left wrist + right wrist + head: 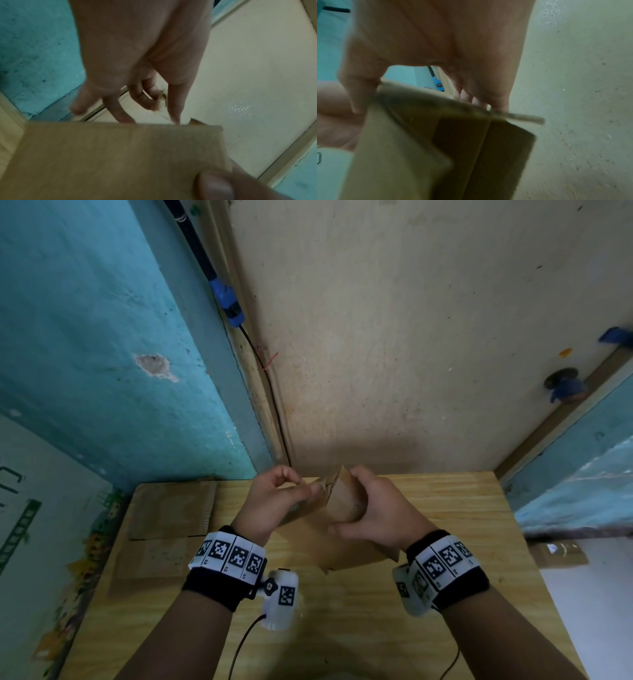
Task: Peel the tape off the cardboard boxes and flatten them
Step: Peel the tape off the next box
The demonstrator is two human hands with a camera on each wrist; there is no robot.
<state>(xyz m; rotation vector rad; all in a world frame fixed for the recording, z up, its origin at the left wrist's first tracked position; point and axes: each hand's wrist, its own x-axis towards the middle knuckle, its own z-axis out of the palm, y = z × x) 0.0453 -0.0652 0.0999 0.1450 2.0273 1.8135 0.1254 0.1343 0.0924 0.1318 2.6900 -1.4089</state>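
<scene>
Step in hand: tape removal on one cardboard box (pixel 337 518), held above the tabletop (pixel 445 525) near its far edge. The box is tilted, one end raised toward the far side.

Right hand (pixel 373 513) grips the raised end of the box, fingers curled over the far face, thumb on the near side. The right wrist view shows flaps hanging open at the other end of the box (so that end looks already freed).

Left hand (pixel 274 501) is at the top edge of the box, thumb and forefinger closed in a pinch on a thin strip of tape (pixel 163 100) that runs down to the box edge; remaining fingers (pixel 120 108) loosely extended. The strip is small and blurred; how much of it is still stuck cannot be told.

Flattened cardboard (pixel 168 529) lies on the left part of the tabletop, well apart from the hands.

Judgement: peel is mid-way on this box. Next move calls for a steady pull along the seam by the left hand, low angle, while the right hand braces the box against it. Tearing of the strip is the risk. Flattening follows.
</scene>
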